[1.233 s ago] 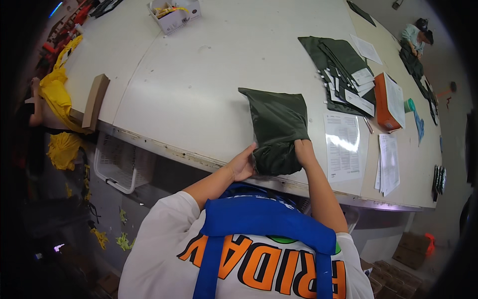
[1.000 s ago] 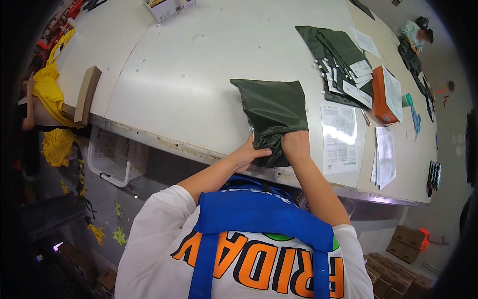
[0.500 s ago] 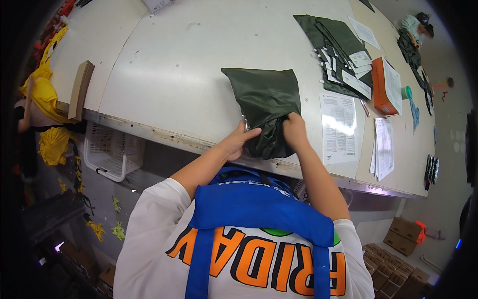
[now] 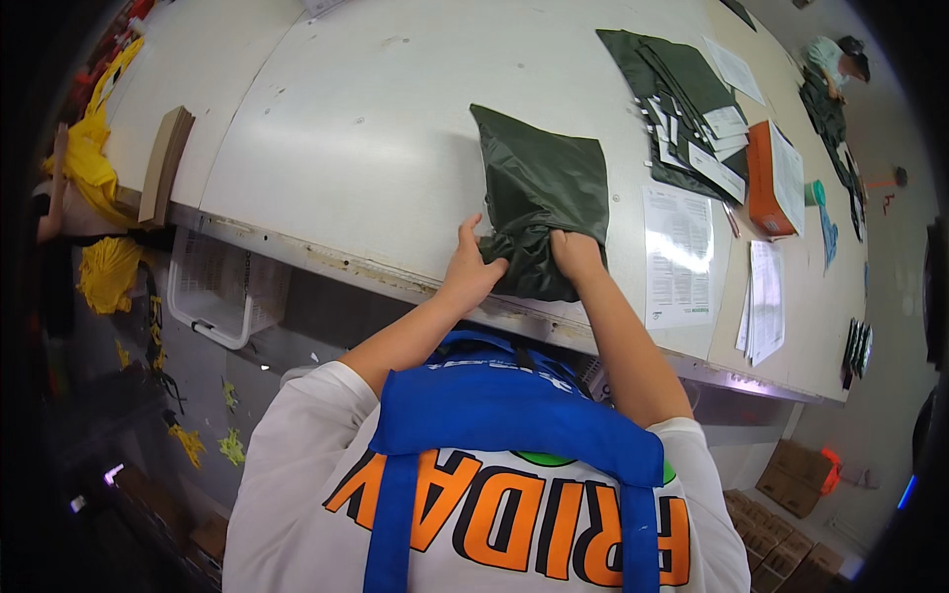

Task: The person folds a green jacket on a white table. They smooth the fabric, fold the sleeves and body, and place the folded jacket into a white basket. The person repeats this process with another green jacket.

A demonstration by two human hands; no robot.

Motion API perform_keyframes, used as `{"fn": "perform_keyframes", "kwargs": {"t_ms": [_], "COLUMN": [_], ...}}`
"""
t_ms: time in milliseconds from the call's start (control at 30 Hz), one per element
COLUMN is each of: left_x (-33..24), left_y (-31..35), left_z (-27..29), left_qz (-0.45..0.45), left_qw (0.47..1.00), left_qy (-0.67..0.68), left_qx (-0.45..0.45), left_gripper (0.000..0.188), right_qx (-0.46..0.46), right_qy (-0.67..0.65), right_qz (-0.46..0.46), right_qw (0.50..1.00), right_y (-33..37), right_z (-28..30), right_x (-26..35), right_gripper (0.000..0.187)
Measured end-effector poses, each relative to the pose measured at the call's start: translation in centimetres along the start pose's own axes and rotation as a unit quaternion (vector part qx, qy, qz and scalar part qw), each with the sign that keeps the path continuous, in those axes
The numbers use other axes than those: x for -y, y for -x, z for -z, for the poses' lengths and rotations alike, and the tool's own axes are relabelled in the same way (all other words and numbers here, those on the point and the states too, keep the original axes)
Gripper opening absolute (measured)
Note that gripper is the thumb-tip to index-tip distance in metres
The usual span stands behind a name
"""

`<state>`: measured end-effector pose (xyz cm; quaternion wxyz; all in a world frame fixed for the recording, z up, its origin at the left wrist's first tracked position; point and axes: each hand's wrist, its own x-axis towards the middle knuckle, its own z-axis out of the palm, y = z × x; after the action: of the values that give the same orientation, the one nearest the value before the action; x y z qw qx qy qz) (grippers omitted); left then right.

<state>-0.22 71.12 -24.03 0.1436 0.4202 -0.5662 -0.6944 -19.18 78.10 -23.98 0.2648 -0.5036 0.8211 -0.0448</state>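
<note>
A dark green fabric pouch lies at the table's front edge, its far part flat and its near part bunched in folds. My left hand grips the pouch's near left side, thumb on top and some fingers hidden at its edge. My right hand reaches into the gathered folds at the near right, apparently inside the pouch's opening. The cloth covers its fingertips, so whether they hold anything is hidden.
Right of the pouch lies a printed sheet, with stacked green pouches bearing white tags beyond it. An orange box and papers stand farther right. A cardboard piece and white basket are at left. Another person works far right.
The pouch has shifted slightly away and turned a little clockwise. My right hand has gone deeper into its folds, and my left hand has changed its hold on the side.
</note>
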Motion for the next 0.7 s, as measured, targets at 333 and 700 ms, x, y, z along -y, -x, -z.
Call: {"fn": "perform_keyframes", "kwargs": {"t_ms": [333,700], "left_x": [0.0,-1.7], "left_y": [-2.4,-2.5], "left_z": [1.8,3.4], "left_qz": [-0.188,-0.139], "left_qw": [0.968,0.98], "left_qy": [-0.142,-0.139], "left_qx": [-0.089,-0.016], "left_gripper": [0.021,0.012], "right_qx": [0.007,0.048], "right_qy": [-0.21,-0.146], "right_qz": [0.027,-0.028], "right_qw": [0.977,0.988], "right_y": [1.2,0.7], "right_z": [0.7,2.1], "right_x": [1.4,4.5], "right_gripper": [0.059,0.073]}}
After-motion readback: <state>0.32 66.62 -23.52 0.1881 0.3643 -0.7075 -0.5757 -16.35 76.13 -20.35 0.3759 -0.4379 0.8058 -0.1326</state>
